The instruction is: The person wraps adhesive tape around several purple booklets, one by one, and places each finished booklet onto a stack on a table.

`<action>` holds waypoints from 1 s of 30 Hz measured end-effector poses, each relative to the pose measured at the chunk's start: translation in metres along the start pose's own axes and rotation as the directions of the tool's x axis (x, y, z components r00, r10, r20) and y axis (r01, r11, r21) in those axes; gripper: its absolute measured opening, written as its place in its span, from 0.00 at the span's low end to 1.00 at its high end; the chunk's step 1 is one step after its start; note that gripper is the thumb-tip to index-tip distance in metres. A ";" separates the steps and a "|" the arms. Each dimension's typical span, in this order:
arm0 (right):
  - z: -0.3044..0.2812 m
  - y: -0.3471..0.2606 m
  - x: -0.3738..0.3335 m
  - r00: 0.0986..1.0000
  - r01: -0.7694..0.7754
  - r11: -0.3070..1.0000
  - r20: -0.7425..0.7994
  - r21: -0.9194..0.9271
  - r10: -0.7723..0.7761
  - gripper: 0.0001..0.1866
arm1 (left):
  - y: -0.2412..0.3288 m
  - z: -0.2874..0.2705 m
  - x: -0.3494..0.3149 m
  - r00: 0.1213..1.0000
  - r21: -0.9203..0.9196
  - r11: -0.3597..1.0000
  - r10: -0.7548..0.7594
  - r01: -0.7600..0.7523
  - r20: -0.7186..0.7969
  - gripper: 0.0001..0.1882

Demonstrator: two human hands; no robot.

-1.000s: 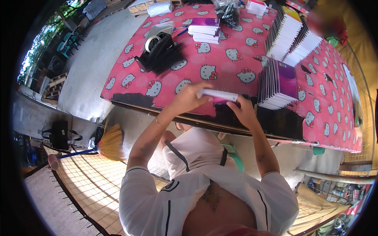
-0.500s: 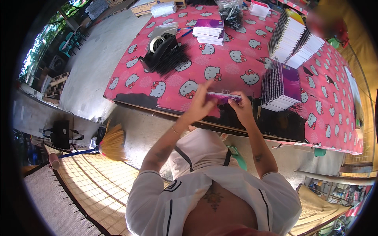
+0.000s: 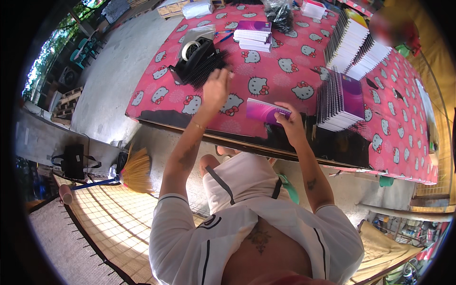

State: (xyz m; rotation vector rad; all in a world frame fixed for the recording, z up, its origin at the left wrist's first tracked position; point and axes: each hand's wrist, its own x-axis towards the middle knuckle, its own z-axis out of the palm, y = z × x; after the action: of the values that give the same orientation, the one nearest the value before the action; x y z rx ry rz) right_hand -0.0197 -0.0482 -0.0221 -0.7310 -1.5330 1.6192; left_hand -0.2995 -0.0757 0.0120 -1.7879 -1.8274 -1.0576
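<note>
My right hand (image 3: pixel 290 124) holds down the right end of a thin purple notebook (image 3: pixel 264 111) lying flat near the front edge of a table with a pink cartoon-cat cloth (image 3: pixel 266 61). My left hand (image 3: pixel 216 88) is raised above the cloth, fingers loosely curled and holding nothing, reaching toward a black tape dispenser (image 3: pixel 192 57) and a pile of black spiral combs (image 3: pixel 209 66). A stack of purple spiral-bound notebooks (image 3: pixel 339 99) stands just right of my right hand.
Farther back on the table are a small stack of white-paged notebooks (image 3: pixel 254 35), long rows of upright bound notebooks (image 3: pixel 356 42), a black bag (image 3: pixel 279 12) and a white packet (image 3: pixel 197 8). A broom (image 3: pixel 135 171) lies on the floor at left, next to a woven mat (image 3: pixel 95 213).
The notebook, held in both hands before, now lies on the table under my right hand. My left hand has let go and moved up and left toward the combs.
</note>
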 end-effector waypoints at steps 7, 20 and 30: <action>0.002 0.008 -0.007 0.986 0.137 0.979 0.118 -0.154 -0.119 0.14 | 0.066 -0.057 -0.061 0.974 -0.445 0.868 -0.167 0.219 0.154 0.10; -0.003 0.010 -0.006 0.985 0.136 0.963 0.135 -0.231 -0.107 0.14 | 0.045 -0.046 -0.061 0.962 -0.380 0.893 -0.165 0.240 0.219 0.08; -0.001 0.005 -0.017 0.982 0.164 0.947 0.140 -0.276 -0.129 0.14 | 0.034 -0.055 -0.038 0.877 -0.457 0.889 0.212 0.010 0.431 0.24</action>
State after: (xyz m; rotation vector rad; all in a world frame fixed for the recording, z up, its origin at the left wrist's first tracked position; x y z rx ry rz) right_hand -0.0102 -0.0621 -0.0291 -0.6624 -1.8893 1.3672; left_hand -0.2751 -0.1446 0.0293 -2.5859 -1.8089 -1.1428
